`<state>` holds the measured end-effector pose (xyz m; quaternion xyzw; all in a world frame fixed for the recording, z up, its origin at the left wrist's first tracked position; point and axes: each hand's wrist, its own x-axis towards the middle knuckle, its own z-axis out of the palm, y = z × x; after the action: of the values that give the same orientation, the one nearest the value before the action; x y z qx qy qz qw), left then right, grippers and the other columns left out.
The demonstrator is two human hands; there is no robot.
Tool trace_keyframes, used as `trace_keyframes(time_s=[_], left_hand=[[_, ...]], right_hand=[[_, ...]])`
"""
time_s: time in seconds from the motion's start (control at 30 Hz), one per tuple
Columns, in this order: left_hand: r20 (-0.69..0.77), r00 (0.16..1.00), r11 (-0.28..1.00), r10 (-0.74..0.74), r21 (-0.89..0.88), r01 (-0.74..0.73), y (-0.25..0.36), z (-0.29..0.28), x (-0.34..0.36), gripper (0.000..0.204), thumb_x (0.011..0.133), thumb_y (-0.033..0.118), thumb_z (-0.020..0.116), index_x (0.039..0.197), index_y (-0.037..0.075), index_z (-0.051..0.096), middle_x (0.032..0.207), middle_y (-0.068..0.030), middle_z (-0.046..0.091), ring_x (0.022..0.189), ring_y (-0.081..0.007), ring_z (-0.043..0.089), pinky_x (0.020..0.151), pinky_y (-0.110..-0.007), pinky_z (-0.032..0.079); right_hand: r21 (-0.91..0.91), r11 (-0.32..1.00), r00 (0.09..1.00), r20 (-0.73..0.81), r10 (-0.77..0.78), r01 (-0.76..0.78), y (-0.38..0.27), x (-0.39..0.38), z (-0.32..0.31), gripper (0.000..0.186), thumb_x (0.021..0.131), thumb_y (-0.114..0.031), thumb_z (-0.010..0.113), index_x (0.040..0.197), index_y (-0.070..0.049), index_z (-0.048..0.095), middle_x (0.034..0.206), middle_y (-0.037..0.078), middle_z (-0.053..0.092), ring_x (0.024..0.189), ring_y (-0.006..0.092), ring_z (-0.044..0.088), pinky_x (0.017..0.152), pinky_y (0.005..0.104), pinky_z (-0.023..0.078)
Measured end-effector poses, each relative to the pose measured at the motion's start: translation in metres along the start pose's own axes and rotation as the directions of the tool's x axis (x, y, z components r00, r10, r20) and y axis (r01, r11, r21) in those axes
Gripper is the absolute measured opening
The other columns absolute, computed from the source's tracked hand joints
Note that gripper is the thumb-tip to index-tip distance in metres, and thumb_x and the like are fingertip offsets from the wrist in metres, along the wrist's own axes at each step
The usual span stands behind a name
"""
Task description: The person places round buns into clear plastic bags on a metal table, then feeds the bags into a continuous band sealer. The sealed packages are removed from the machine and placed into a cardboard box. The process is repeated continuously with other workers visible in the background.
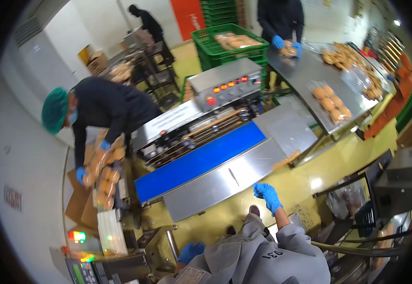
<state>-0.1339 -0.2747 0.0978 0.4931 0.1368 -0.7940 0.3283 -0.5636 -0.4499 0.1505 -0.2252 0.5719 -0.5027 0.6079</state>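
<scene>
My right hand [268,198], in a blue glove, is held out just off the near edge of a steel plate [201,193]. Its fingers are loosely bent and apart, with nothing visible in them. Low down beside my body is my left hand [190,252], also gloved in blue, its fingers stretched out and holding nothing I can see. Ahead of me stands a sealing machine [225,85] with a row of lit red displays. A blue conveyor belt [206,161] runs along its front, beside the plate. A thin dark mark [234,176] shows on the plate.
At the left, a person in a green hairnet [106,104] handles bagged buns [106,182]. Another person [281,23] holds a bag of buns at a steel table [300,83]. Green crates [229,54] stand behind the machine. A control panel [80,272] sits lower left, metal equipment [398,184] right.
</scene>
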Motion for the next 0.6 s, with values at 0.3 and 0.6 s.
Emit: trace_keyframes(time_s=[0.3,0.6], left_hand=[[0.676,0.709,0.615,-0.201,0.651,-0.446,0.012,0.419,0.074,0.044,0.096,0.023,0.043,0.136,0.002,0.039,0.134,-0.0117,0.046,0.123,-0.0243,0.044,0.104,-0.038,0.036],[0.364,0.930,0.777,-0.046,0.598,-0.196,-0.051,0.754,0.286,0.046,0.097,0.028,0.040,0.137,0.005,0.037,0.140,-0.0099,0.041,0.127,-0.0241,0.041,0.106,-0.041,0.031]], right_hand=[[-0.044,0.980,0.913,-0.357,-0.197,0.194,-0.135,0.095,-0.212,0.024,0.083,-0.029,0.064,0.085,-0.005,0.063,0.075,0.003,0.059,0.065,0.0129,0.055,0.064,0.0275,0.048],[-0.974,0.219,0.467,-0.167,-0.868,0.059,-0.348,0.311,-0.389,0.045,0.082,-0.028,0.061,0.119,-0.004,0.056,0.108,0.019,0.060,0.099,0.0321,0.057,0.083,0.0384,0.046]])
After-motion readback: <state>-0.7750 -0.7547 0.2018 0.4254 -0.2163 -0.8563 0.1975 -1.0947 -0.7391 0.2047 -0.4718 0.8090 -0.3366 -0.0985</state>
